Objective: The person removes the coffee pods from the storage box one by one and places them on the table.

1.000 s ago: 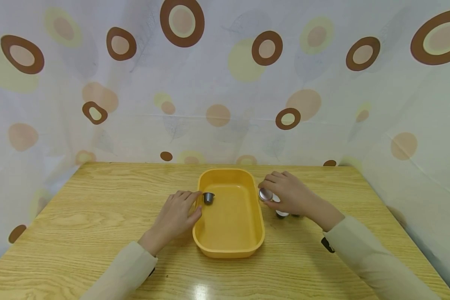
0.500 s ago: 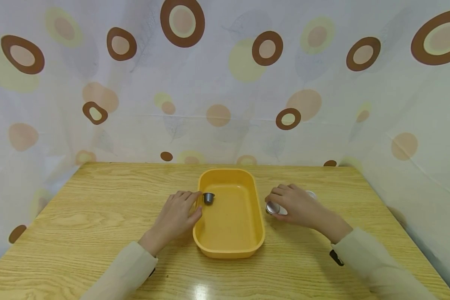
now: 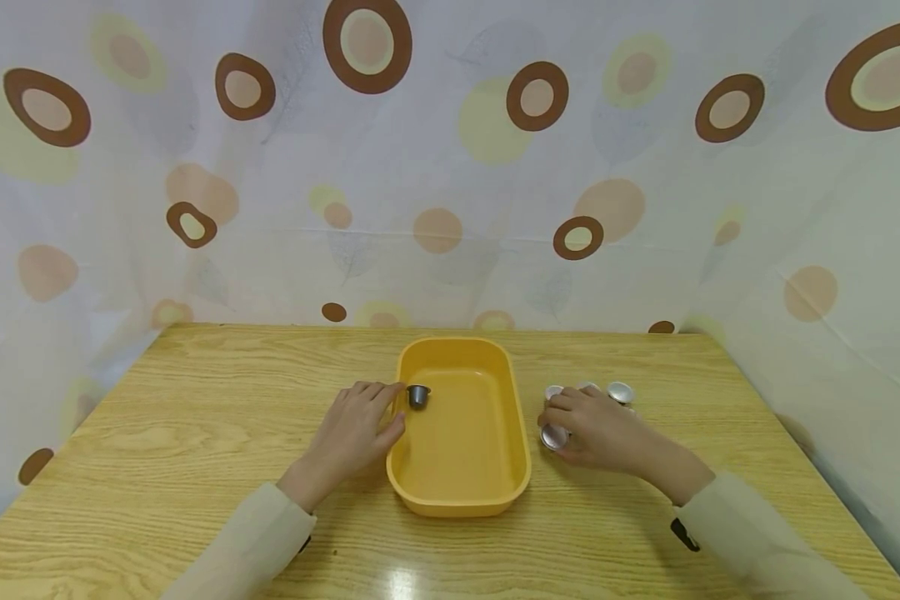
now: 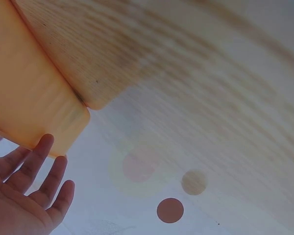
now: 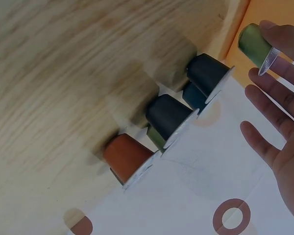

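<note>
My left hand [image 3: 354, 429] rests at the left rim of a yellow tray [image 3: 457, 505], its fingertips [image 4: 46, 142] fairly straight against the wall in the left wrist view. Inside the tray, close to those fingertips, lies a dark grey coffee capsule [image 3: 417, 397]. To the right of the tray, my right hand [image 3: 600, 429] pinches a green coffee capsule [image 5: 254, 45] between thumb and fingers; its silver lid faces up in the head view. Beside that hand stand more capsules with lids up: black [image 5: 208, 73], another black [image 5: 169, 117] and orange [image 5: 127, 156], with others partly hidden behind them.
Silver capsule lids [image 3: 620, 392] show behind my right hand, near the tray's right side. A wood-grain table [image 3: 217, 400] carries everything. A patterned cloth [image 3: 450, 167] encloses its back and sides.
My right hand has moved toward the person and slightly right, away from the tray's rim. Several capsule lids behind it have come into view. The left hand and the grey capsule stay put.
</note>
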A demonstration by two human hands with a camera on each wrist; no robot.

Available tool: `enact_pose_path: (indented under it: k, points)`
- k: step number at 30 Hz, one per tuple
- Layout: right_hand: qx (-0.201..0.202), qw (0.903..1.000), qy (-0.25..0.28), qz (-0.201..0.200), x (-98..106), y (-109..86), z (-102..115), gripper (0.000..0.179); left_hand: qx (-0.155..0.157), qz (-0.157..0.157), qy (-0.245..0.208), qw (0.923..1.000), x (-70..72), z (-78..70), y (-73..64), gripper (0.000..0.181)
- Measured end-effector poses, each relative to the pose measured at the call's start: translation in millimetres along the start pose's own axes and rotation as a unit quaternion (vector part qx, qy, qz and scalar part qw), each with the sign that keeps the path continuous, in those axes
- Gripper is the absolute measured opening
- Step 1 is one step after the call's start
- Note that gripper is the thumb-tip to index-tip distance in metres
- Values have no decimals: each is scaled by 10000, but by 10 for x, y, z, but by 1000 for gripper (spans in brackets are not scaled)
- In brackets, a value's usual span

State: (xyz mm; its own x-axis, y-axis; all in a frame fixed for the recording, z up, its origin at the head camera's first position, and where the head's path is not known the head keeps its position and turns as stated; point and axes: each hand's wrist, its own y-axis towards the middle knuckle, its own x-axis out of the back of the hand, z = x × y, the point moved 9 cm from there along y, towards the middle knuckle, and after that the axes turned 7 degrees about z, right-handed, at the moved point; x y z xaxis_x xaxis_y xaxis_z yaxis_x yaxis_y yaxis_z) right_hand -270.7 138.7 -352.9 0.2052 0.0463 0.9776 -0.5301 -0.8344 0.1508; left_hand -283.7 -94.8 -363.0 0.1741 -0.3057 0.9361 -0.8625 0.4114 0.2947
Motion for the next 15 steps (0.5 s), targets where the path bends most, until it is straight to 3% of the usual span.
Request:
enact_pose_path:
  k: [15]
  points:
    - [194, 9997, 21, -125, -52, -153, 37, 34, 8, 9, -42, 10000, -1, -5, 3, 38]
